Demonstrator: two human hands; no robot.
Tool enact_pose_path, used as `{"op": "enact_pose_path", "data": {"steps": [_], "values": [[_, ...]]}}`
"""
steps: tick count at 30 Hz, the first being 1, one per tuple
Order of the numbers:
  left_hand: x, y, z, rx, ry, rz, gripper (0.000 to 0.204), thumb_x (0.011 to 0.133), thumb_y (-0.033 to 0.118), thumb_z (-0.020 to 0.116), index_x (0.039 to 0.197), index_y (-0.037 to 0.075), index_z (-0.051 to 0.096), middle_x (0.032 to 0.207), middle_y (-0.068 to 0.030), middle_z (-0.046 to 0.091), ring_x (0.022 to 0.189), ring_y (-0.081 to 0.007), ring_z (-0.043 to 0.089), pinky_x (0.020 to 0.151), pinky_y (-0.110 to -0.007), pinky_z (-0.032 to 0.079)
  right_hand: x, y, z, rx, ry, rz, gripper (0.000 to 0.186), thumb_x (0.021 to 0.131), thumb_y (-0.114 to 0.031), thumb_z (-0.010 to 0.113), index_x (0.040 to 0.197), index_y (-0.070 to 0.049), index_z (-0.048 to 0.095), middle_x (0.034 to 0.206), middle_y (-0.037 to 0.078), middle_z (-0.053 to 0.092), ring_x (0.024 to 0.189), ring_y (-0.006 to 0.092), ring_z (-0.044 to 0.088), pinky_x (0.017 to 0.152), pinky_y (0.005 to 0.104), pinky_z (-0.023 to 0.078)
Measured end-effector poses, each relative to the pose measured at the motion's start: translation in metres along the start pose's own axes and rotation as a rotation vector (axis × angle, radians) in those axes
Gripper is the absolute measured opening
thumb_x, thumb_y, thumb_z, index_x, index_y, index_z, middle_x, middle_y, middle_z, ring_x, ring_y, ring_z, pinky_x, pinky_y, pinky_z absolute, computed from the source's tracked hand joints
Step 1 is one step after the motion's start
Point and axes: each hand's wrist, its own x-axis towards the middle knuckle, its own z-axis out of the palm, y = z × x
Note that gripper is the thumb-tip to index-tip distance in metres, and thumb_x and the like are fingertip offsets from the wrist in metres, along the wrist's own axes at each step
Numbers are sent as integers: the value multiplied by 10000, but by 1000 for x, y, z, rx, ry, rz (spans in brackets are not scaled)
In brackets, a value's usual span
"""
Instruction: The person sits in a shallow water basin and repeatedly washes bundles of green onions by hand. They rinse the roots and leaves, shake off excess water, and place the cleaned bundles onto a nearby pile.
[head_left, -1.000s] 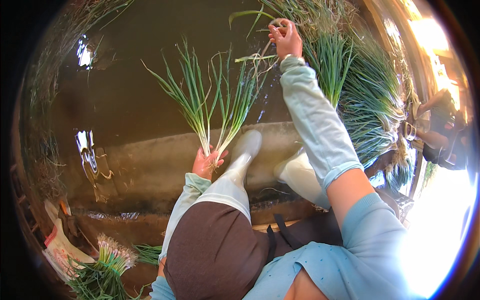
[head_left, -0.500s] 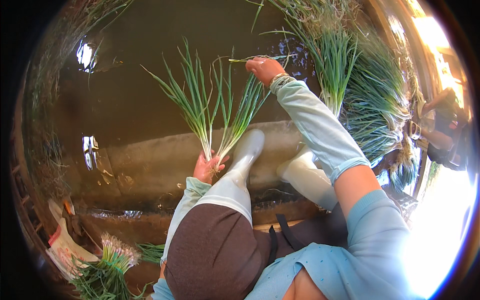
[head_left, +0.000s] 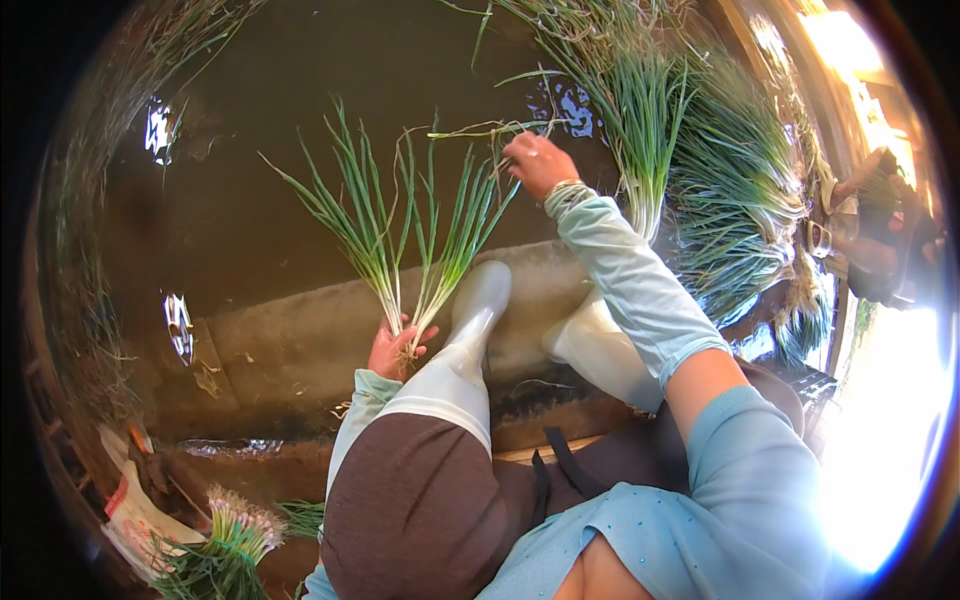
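Observation:
My left hand (head_left: 390, 352) is closed around the white lower stems of a few spring onions (head_left: 428, 285), beside my left boot. Their pale roots hang at the palm, and the green leaves fan out upward in two clumps over brown water. My right hand (head_left: 540, 163) is beyond and to the right, by the tips of the right clump. Its fingers are curled; what they pinch, if anything, is too small to tell. A thin yellowish leaf (head_left: 470, 134) stretches just past this hand.
Bunches of spring onions (head_left: 735, 190) lie heaped at the right, one bunch (head_left: 645, 150) nearest my right arm. A tied bunch (head_left: 240, 530) and a white sack (head_left: 140, 515) sit at lower left. My white boots (head_left: 480, 300) rest by a submerged ledge. Another person (head_left: 885, 235) is at far right.
My right hand has drawn slightly toward me and right, away from the yellowish leaf it was touching. My left hand still holds the spring onions. The whole view has shifted slightly.

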Motion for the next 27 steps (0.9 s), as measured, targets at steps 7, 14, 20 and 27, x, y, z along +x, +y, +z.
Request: {"op": "enact_pose_path", "data": {"steps": [7, 14, 20, 27], "values": [[-9, 4, -20, 14, 31, -29, 330, 859, 26, 573, 1116, 46, 366, 1065, -217, 580, 941, -344, 652, 525, -252, 542, 37, 42, -4, -291, -48, 276, 178, 873, -252, 535, 912, -133, 661, 931, 93, 620, 845, 291, 636, 741, 398, 522], [-10, 5, -26, -2, -2, -55, 295, 864, 18, 576, 1086, 44, 385, 1087, -226, 575, 955, -359, 647, 480, -245, 537, 47, 57, -34, -405, 420, 318, 280, 847, -131, 496, 1118, -96, 559, 1117, 100, 567, 830, 279, 646, 703, 354, 544], [-10, 11, -16, 34, -47, -60, 299, 859, 19, 591, 1069, 60, 381, 1107, -221, 561, 961, -352, 648, 484, -241, 535, -9, -93, 11, 290, 23, -274, 157, 826, -94, 568, 975, -136, 594, 1018, 45, 592, 824, 259, 636, 657, 340, 549], [-7, 14, -6, 114, -25, -28, 312, 857, 25, 600, 1076, 56, 379, 1059, -174, 558, 922, -330, 661, 454, -234, 507, -32, -156, 43, 119, -321, -601, 103, 762, -160, 573, 814, -74, 550, 856, 62, 517, 842, 229, 555, 629, 332, 516]]}}
